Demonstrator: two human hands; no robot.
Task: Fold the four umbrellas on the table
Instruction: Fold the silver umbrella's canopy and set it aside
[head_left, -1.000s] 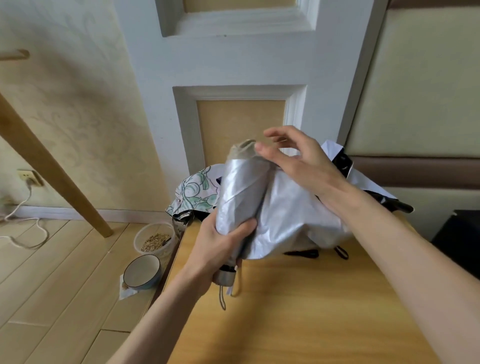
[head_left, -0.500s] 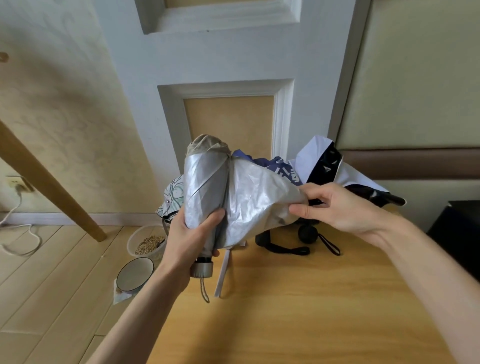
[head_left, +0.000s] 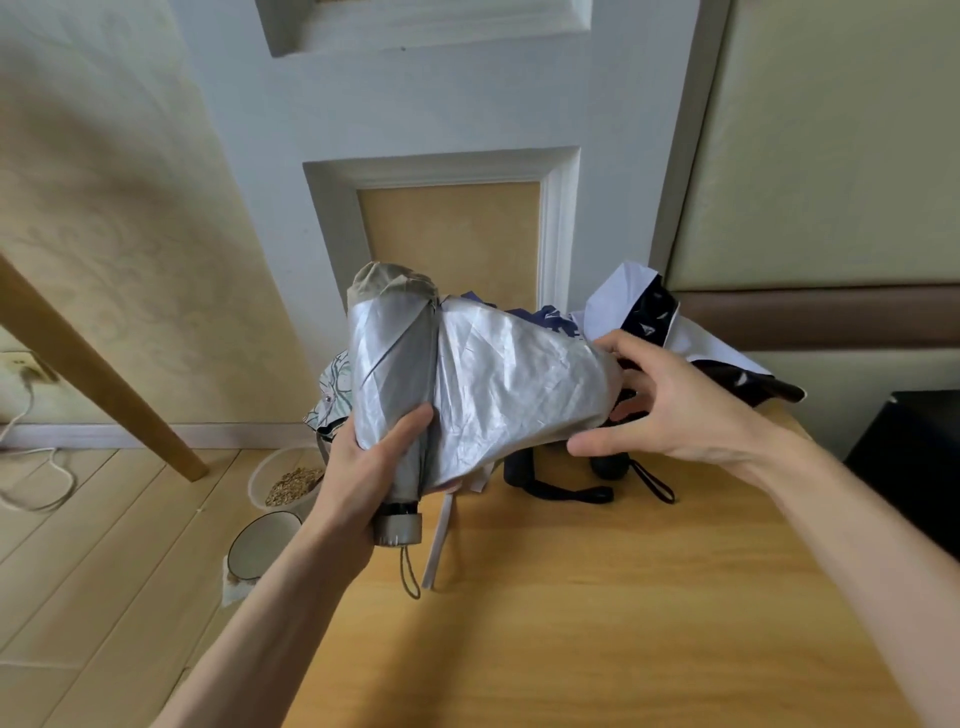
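We logged the left hand wrapped tight around the lower shaft of the silver umbrella, thumb across the pleats, probably to keep the panels already rolled from springing loose. It was held upright above the near-left part of the wooden table, handle down, wrist loop and white closure strap dangling. One loose canopy panel flared out to the right. The right hand sat at that panel's free edge with fingers spread and not clamped on anything; we couldn't tell if the fingertips actually touched the fabric. We judged it was lining up to smooth that flap around the shaft. Behind it, the white-and-black umbrella, the navy one and the floral one were piled at the far edge, their black handles just under the flap. The near tabletop offered working room; the left table edge was close, with bowls on the floor below.
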